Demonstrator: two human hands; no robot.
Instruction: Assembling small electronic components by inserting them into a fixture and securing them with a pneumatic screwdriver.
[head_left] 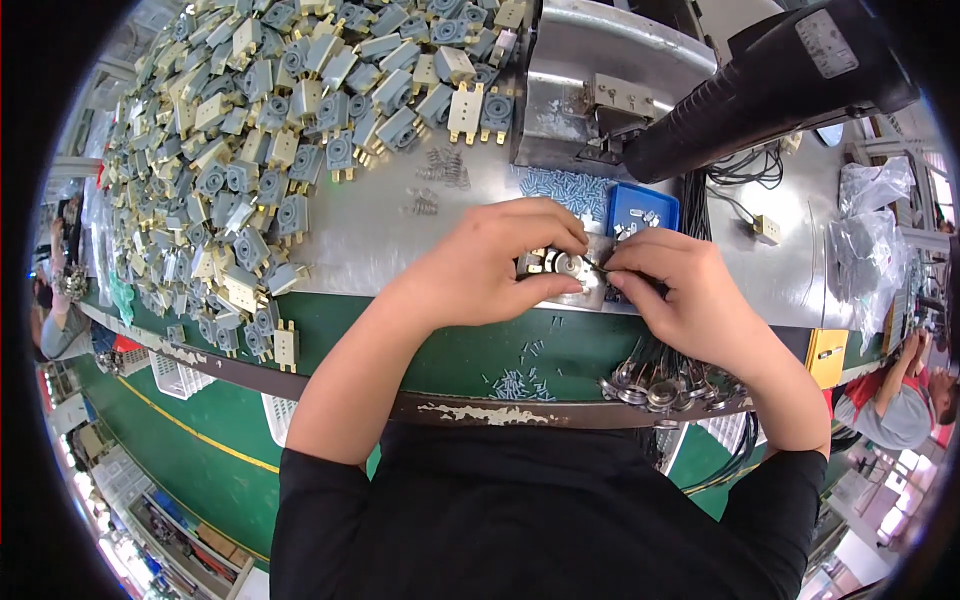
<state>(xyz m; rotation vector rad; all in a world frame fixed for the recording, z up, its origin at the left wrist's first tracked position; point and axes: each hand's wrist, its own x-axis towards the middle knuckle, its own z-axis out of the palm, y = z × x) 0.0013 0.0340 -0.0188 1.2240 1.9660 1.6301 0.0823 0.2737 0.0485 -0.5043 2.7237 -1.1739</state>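
Note:
My left hand (490, 262) is closed round a small switch-like part (568, 264) with a round metal disc and brass terminals, just above a metal plate at the bench's working edge. Fingers and thumb grip it from the left. From the right, my right hand (685, 290) comes close, thumb and forefinger pinched together beside the part. Something thin and dark shows at those fingertips, too small to name. Behind the hands are a heap of small bluish screws (565, 186) and a blue tray (672, 212) holding small metal pieces.
A large pile of grey and cream terminal blocks (290, 140) covers the left. Springs (445, 168) lie beside it. A black powered tool (750, 95) slants in from the upper right by a metal fixture (570, 90). Screws (518, 386) and round metal parts with black wires (662, 392) lie in front.

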